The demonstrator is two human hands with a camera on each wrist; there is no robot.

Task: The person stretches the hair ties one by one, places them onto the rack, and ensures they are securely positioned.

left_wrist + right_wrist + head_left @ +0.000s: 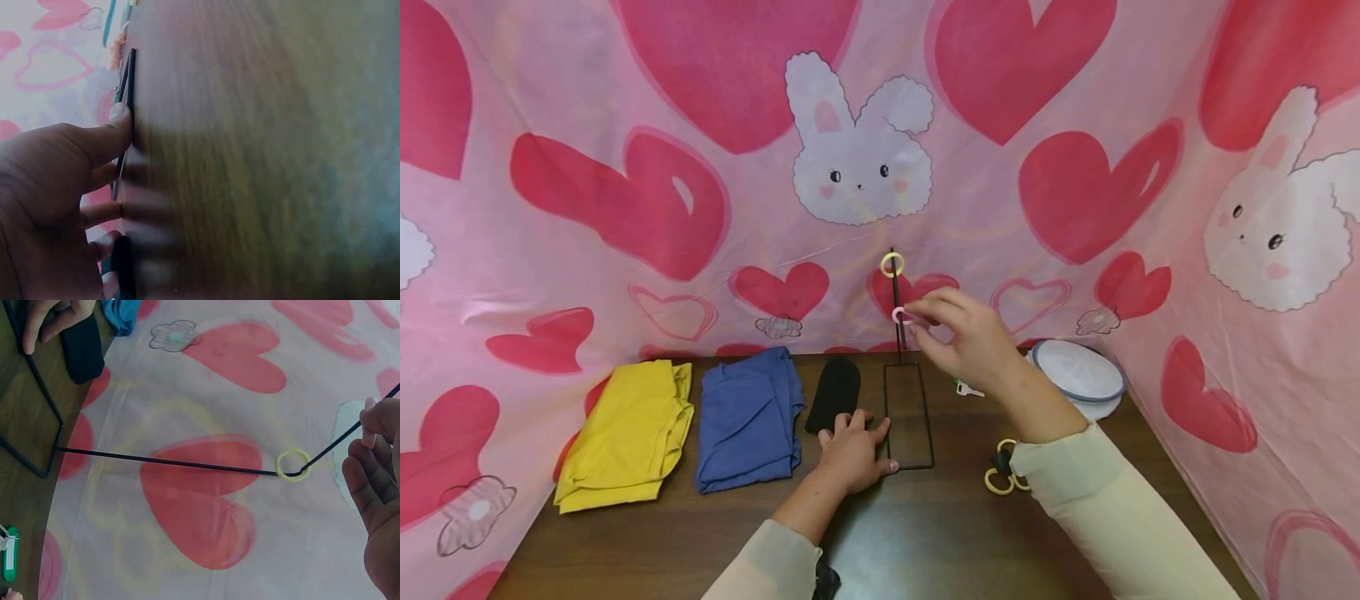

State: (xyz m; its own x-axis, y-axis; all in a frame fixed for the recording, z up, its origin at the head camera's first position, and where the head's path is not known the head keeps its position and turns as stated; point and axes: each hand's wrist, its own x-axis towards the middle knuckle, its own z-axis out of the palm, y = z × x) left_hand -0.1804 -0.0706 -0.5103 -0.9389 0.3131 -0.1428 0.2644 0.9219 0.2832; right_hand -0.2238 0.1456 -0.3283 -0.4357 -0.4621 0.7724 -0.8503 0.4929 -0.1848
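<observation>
Nearest, the person's left hand, fingers spread, rests on the left side of the base of the black wire stand. Above that base, the right hand pinches a pink ring at the stand's arm, apparently to hang it there; whether it is threaded is unclear. Farther, a yellow ring hangs at the stand's bend. The next move likely calls for guiding the pink ring along the arm, base steadied.

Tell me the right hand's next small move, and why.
I'd probably guide the pink ring along the angled rod of the black wire stand toward the bend where the yellow ring hangs. The right hand pinches the pink ring at that rod, short of the bend, and the left hand touches the base, which may steady it. Whether the pink ring is threaded is unclear.
</observation>
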